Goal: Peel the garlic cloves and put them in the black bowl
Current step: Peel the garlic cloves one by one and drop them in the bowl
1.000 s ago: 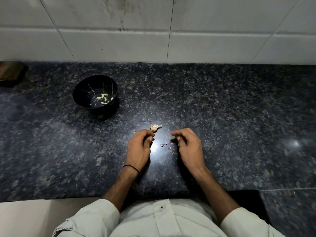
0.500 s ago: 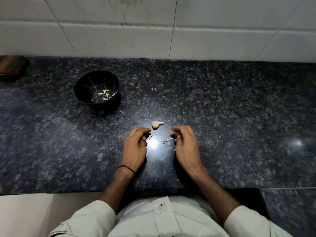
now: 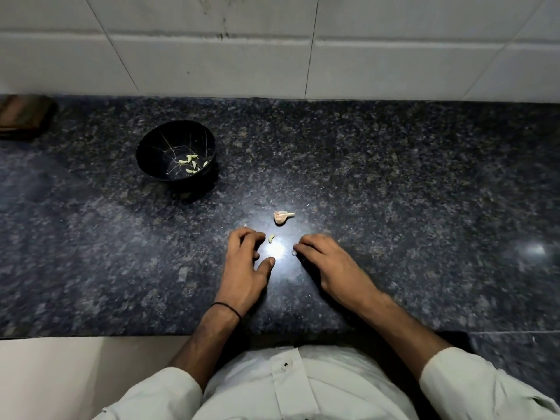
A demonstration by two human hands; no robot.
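The countertop (image 3: 394, 192) is dark speckled stone, polished and glossy, with a bright spot of light mirrored near its middle. The black bowl (image 3: 151, 153) at the far left is shiny and smooth inside, with thin pale lines like cracks; its material I cannot tell. The peeled cloves (image 3: 189, 160) in it look smooth, while the garlic piece (image 3: 281, 217) on the stone has dry papery skin. The wall tiles (image 3: 212, 65) are white, smooth and a little stained. The sleeves (image 3: 472, 386) are white cloth
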